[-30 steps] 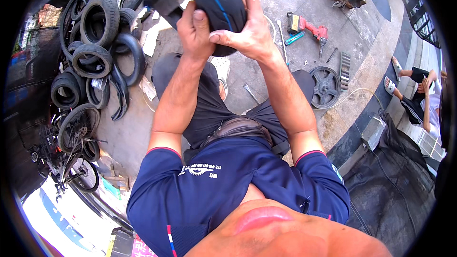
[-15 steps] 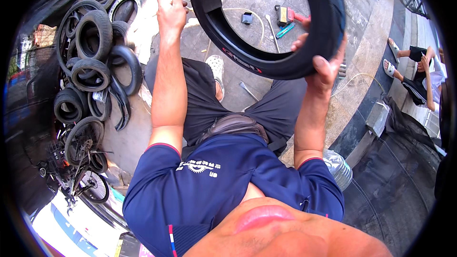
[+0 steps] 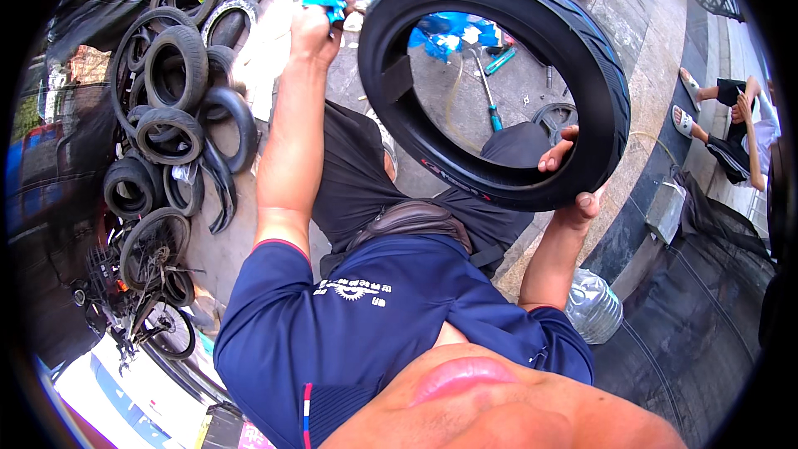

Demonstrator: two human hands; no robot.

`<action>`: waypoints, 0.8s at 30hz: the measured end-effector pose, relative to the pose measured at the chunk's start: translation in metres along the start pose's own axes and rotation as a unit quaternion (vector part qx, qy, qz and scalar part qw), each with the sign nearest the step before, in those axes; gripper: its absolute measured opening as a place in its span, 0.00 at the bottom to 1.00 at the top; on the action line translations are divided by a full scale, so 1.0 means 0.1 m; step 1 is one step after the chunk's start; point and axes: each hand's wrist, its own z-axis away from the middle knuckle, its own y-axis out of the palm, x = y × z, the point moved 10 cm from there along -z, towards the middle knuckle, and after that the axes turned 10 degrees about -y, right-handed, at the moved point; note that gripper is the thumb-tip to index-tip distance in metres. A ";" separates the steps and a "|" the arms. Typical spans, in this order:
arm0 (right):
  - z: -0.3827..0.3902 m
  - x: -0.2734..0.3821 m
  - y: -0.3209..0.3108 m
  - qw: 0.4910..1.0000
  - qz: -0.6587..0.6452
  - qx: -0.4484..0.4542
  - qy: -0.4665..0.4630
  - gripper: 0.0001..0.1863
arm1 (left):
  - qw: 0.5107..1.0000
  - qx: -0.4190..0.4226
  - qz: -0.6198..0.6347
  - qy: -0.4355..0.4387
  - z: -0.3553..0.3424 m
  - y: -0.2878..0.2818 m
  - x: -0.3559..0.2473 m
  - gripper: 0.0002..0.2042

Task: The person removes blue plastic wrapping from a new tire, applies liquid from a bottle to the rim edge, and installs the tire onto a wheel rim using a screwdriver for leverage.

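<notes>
A black tyre [image 3: 600, 108] with red lettering on its sidewall is held up in front of me. My right hand [image 3: 573, 183] grips its lower right edge, fingers inside the ring and thumb outside. My left hand [image 3: 312, 32], raised at the upper left, is closed on crumpled blue plastic wrapping [image 3: 326, 2]. More of this blue plastic spreads behind the tyre and shows through its opening. Also through the ring, a screwdriver [image 3: 490, 100] with a teal handle and a small teal tool [image 3: 500, 61] lie on the ground.
Used tyres [image 3: 176, 66] are heaped at the left, with a bicycle [image 3: 150, 283] below them. A clear plastic jug [image 3: 594, 308] stands by my right elbow. At the far right another person [image 3: 736, 129] in sandals sits near a grey box [image 3: 665, 209].
The tyre has come lower and nearer, swinging slightly right with my right hand. My left hand has moved a little right and down, and blue plastic now shows in it.
</notes>
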 end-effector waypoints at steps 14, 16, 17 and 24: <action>0.33 0.25 -0.28 0.984 0.168 -0.059 -0.005 0.64 | 0.159 -0.157 -0.541 0.810 0.79 1.06 -3.35 0.15; 0.31 0.24 -0.25 0.985 0.154 -0.071 -0.026 0.63 | 0.193 -0.169 -0.604 0.754 0.39 0.63 -3.58 0.23; 0.31 0.25 -0.23 0.986 0.142 -0.076 -0.034 0.63 | 0.208 -0.177 -0.633 0.724 0.20 0.39 -3.71 0.26; 0.27 0.26 -0.26 0.985 0.135 -0.097 -0.040 0.62 | 0.711 0.077 -0.680 0.163 -1.05 -0.11 -2.17 0.15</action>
